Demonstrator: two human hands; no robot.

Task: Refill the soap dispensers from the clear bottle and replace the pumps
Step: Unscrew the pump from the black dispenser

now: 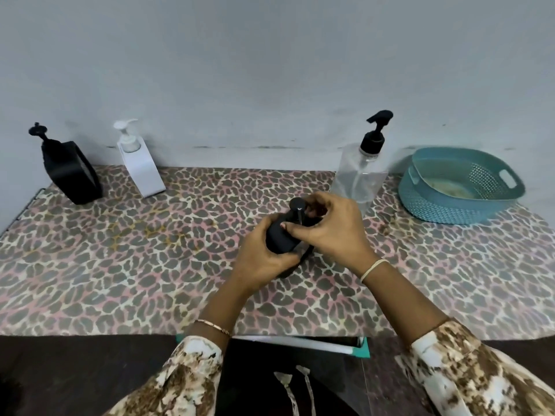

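A small black soap dispenser (278,237) stands at the middle of the table. My left hand (262,259) grips its body from the left and below. My right hand (329,232) has its fingers curled round the black pump (297,205) at the top, thumb against the neck. Behind my right hand stands the clear bottle (359,175) with a black pump, upright, holding a little clear liquid. Another black dispenser (70,171) and a white dispenser (139,163) stand at the back left, both with pumps on.
A teal perforated basket (459,187) sits at the back right of the table. A leopard-print cloth (150,265) covers the table, which runs up against a grey wall. The near edge lies just in front of my sleeves.
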